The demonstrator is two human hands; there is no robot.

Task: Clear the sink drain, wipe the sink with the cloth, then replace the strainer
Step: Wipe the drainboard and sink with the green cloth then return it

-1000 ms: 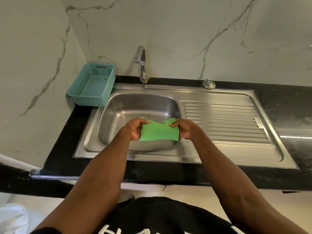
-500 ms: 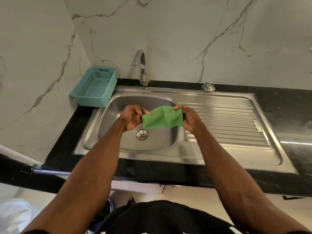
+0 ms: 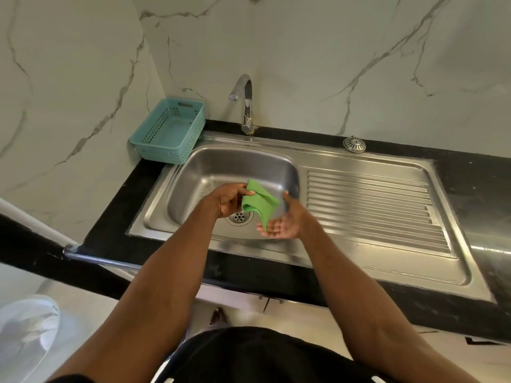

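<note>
A green cloth hangs folded over the steel sink basin. My left hand pinches its top left corner. My right hand is palm up with spread fingers just under and right of the cloth, whose lower tip touches the palm. The open drain shows below the left hand, partly hidden by it. The round metal strainer lies on the black counter behind the drainboard, far from both hands.
A teal plastic basket stands on the counter at the sink's back left corner. The chrome tap rises behind the basin. The ribbed drainboard spreads to the right. Marble walls close in the back and left.
The cloth was stretched flat between both hands; now my right hand has let go and opened palm up, and the cloth hangs folded from my left hand, lower over the basin.
</note>
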